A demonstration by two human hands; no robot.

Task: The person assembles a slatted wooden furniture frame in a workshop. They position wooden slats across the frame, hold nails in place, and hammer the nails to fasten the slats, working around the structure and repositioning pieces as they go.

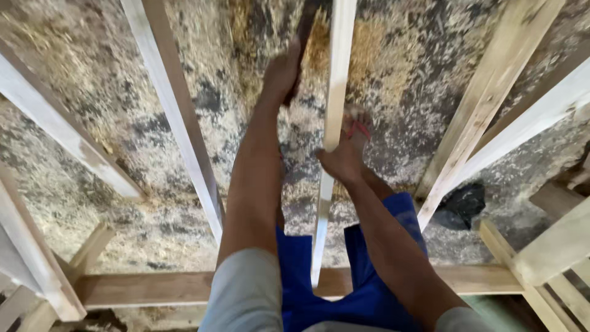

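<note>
Pale sawn-wood frame all round: long square-edged slats, rough grain, running away from the camera over a floor point(123, 141) that is showing grey concrete thickly littered with sawdust and straw-coloured shavings. A darker brown crosspiece point(153, 288) is lying across the bottom of the view.

Centre slat point(335, 92) is standing nearly vertical in the view, thin, light, smooth-faced, lower end sitting at the crosspiece between the person's knees.

Left hand point(281, 74) is clenching around a dark, narrow handle-like tool point(304, 31); the tool is running up out of the top edge, head not visible, so I cannot tell what kind it is. It is sitting just left of the centre slat.

Right hand point(341, 163) is gripping the centre slat about midway up, fingers wrapped round its edge, thumb side toward the camera.

A foot in a red-strapped sandal point(357, 126) is resting on the floor just beyond the right hand, beside the slat.

Blue shorts point(369, 289) and grey sleeves are showing at the bottom. A crumpled black bag point(461, 206) is lying on the floor at right, against another slat.
</note>
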